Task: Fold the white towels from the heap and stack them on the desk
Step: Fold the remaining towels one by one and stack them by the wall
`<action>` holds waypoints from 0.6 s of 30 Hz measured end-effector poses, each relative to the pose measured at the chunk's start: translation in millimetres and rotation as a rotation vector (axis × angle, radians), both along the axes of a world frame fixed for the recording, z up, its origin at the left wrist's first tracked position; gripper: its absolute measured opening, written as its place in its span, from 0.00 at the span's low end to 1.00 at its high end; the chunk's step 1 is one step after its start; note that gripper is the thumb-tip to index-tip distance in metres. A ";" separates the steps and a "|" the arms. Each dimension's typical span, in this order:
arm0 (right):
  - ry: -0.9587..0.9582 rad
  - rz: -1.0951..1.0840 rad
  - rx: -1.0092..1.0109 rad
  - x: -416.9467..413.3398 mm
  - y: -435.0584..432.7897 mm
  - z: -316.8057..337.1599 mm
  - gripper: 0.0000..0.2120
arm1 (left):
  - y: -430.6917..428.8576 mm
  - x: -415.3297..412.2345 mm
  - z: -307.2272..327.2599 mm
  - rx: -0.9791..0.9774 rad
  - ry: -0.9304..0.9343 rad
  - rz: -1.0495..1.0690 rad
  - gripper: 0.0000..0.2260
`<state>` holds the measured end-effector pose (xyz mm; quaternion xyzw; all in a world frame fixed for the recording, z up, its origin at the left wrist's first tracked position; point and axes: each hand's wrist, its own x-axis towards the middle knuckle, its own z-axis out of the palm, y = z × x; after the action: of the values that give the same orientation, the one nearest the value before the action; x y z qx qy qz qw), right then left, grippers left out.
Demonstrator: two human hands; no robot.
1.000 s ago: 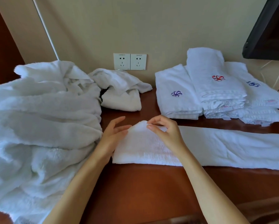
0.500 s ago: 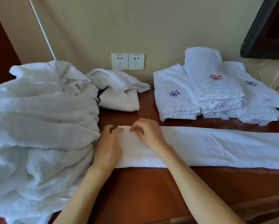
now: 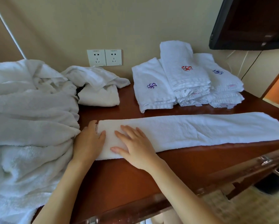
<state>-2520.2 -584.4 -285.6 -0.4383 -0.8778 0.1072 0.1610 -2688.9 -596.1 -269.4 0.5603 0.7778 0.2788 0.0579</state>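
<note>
While the long folded towel [image 3: 192, 128] lies across the front of the bench [image 3: 127, 178], both hands press flat on its left end: the left hand [image 3: 88, 143] at the end edge, the right hand [image 3: 134, 147] just beside it, each grip apart, fingers straight. The heap [image 3: 30, 118] sits left; stacked towels [image 3: 184, 81] lie behind.

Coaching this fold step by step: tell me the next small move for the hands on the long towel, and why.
Probably pinch the left end of the long towel and carry it rightward, halving the strip. It lies flat and narrow across the desk, left hand and right hand rest on that end with straight fingers, and it far outruns the folded stacks.
</note>
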 end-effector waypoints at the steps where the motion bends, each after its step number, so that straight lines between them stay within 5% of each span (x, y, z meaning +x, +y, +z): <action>1: -0.013 0.024 0.012 3.0 -8.1 -1.7 0.36 | -1.1 0.1 1.7 0.010 -0.055 -0.006 0.21; 4: 0.037 0.016 0.008 6.5 -17.1 -5.2 0.44 | -0.8 1.8 5.4 0.009 -0.232 -0.011 0.17; 9: 0.124 -0.042 0.015 -2.0 -22.2 -3.1 0.44 | 3.5 -7.1 20.6 0.031 -0.828 -0.024 0.17; 15: 0.418 -0.079 0.125 -28.1 -41.2 -0.7 0.31 | -8.8 2.2 51.8 0.114 -1.254 0.011 0.18; 18: 0.677 -0.135 -0.174 -24.3 -37.4 17.1 0.22 | -23.7 18.0 68.9 0.177 -1.496 -0.074 0.12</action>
<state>-2544.5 -621.8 -268.5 -0.4469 -0.7313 0.3101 0.4115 -2670.9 -619.7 -200.5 0.2498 0.4866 0.6441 0.5348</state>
